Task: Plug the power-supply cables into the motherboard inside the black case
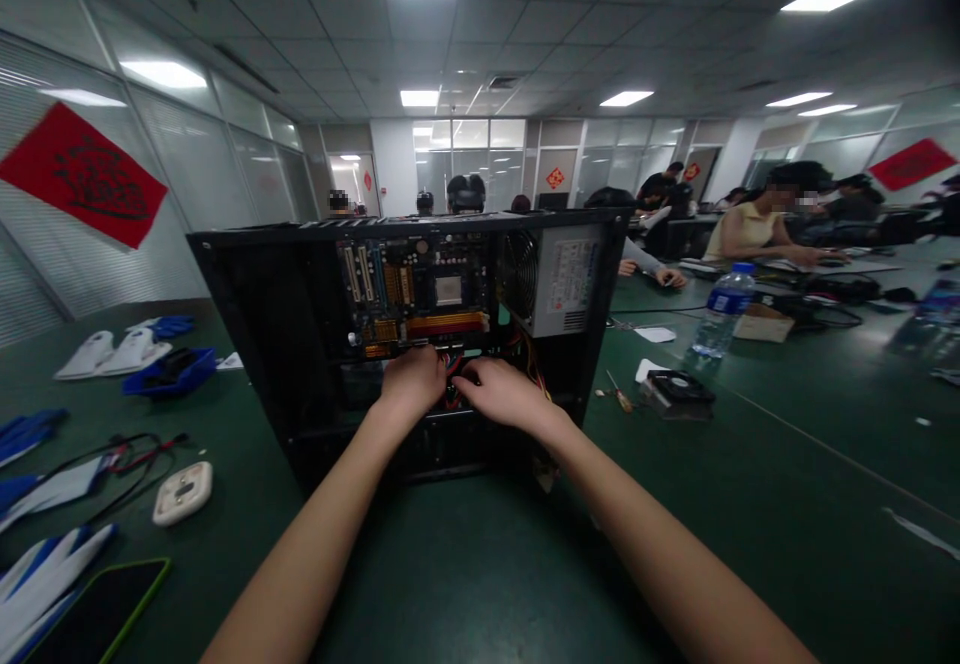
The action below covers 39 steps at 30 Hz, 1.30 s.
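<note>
An open black computer case (611,314) stands on the table in front of me, its inside facing me. Both hands reach into its lower middle, below the motherboard (424,289). My left hand (415,381) is closed at a small bundle of coloured cables (452,364); its fingertips are partly hidden. From the right, my right hand (501,391) pinches at the same cables with curled fingers. A silver power supply (566,279) sits at the upper right of the case, with yellow and red wires (534,364) hanging below it.
On the left lie a blue tray (169,372), gloves (56,574), a phone (101,609) and a white square object (184,492). To the right are a screwdriver (620,392), a cooler with a fan (677,392) and a water bottle (722,312). Other people sit farther back.
</note>
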### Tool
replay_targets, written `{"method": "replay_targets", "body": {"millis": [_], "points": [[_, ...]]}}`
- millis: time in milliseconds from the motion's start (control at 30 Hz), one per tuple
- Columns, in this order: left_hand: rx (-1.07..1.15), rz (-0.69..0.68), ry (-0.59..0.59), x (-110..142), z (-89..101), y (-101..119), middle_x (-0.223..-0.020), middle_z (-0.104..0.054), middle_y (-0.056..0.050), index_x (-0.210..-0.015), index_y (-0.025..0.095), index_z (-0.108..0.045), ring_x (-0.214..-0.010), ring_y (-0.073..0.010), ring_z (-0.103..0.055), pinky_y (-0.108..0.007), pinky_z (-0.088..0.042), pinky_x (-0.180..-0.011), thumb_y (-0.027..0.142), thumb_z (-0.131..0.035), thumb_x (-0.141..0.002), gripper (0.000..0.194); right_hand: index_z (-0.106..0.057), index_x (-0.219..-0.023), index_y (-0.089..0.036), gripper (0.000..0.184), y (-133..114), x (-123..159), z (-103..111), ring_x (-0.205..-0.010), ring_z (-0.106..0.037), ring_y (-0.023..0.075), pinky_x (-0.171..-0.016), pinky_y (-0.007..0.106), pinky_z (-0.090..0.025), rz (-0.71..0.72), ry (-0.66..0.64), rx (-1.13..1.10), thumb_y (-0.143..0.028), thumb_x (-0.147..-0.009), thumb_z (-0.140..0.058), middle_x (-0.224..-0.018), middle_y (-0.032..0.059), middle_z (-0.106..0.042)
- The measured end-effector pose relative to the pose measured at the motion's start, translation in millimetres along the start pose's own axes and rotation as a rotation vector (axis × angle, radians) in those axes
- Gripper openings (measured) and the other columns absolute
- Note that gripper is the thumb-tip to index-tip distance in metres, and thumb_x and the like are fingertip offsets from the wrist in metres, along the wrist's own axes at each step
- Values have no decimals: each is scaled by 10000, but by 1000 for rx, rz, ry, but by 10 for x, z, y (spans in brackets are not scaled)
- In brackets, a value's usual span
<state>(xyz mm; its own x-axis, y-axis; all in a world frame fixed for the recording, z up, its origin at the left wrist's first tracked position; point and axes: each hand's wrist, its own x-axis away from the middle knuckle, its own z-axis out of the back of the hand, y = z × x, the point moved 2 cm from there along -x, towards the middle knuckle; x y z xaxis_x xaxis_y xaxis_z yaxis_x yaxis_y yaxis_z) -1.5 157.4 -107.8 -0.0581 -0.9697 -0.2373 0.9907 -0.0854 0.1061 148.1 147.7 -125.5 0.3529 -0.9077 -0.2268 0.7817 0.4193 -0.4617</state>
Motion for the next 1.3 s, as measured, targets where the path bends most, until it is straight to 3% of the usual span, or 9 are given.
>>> {"method": "replay_targets", "body": {"millis": [100, 200, 333, 433, 600, 833, 1300], "points": [[63, -7, 19, 14, 14, -26, -1037, -723, -138, -1114, 176, -587, -949, -287, -699, -338, -487, -755, 335, -445, -961, 263, -677, -1064, -150, 320, 38, -50, -8, -1074, -634, 299, -894, 341, -427, 32, 66, -42, -401, -964, -506, -1157, 166, -676], [129, -55, -7, 9, 15, -43, -999, -726, -90, -1054, 220, -567, -915, -261, -694, -309, -455, -711, 346, -488, -935, 191, -665, -1125, -139, 299, 69, -110, -25, -1114, -626, 289, -935, 331, -416, 56, 64, -88, -322, -974, -482, -1197, 171, -673], [155, -142, -42, -18, -9, -42, -923, -722, -61, -977, 241, -561, -823, -232, -680, -285, -397, -634, 359, -519, -913, 141, -705, -1059, -145, 280, 103, -197, -41, -1076, -654, 269, -890, 302, -428, 91, -50, -131, -211, -974, -446, -1137, 156, -717], [168, -145, -44, -33, -17, -29, -922, -719, -61, -963, 241, -557, -802, -220, -669, -282, -363, -612, 332, -512, -920, 110, -718, -1055, -146, 277, 119, -261, -12, -1057, -666, 267, -848, 293, -436, 70, -18, -104, -180, -976, -455, -1104, 154, -731], [174, -113, -48, -32, -1, 5, -925, -716, -61, -964, 240, -557, -813, -222, -668, -290, -345, -601, 311, -517, -925, 91, -740, -993, -116, 259, 92, -372, 54, -952, -696, 291, -762, 310, -459, -91, 99, 105, -217, -970, -502, -1012, 193, -738], [165, -161, -10, -57, -45, -2, -901, -708, -61, -949, 232, -556, -832, -238, -669, -295, -340, -595, 308, -524, -909, 92, -746, -1047, -119, 306, -22, -398, 90, -943, -718, 289, -736, 305, -502, -108, 67, 360, -177, -947, -463, -1044, 193, -739], [165, -184, -10, -92, -31, 12, -849, -698, -77, -893, 215, -559, -792, -241, -666, -303, -347, -606, 345, -491, -920, 149, -762, -1028, -124, 317, -56, -395, 137, -936, -727, 302, -745, 328, -537, -188, 141, 349, -261, -906, -504, -997, 184, -752]]}}
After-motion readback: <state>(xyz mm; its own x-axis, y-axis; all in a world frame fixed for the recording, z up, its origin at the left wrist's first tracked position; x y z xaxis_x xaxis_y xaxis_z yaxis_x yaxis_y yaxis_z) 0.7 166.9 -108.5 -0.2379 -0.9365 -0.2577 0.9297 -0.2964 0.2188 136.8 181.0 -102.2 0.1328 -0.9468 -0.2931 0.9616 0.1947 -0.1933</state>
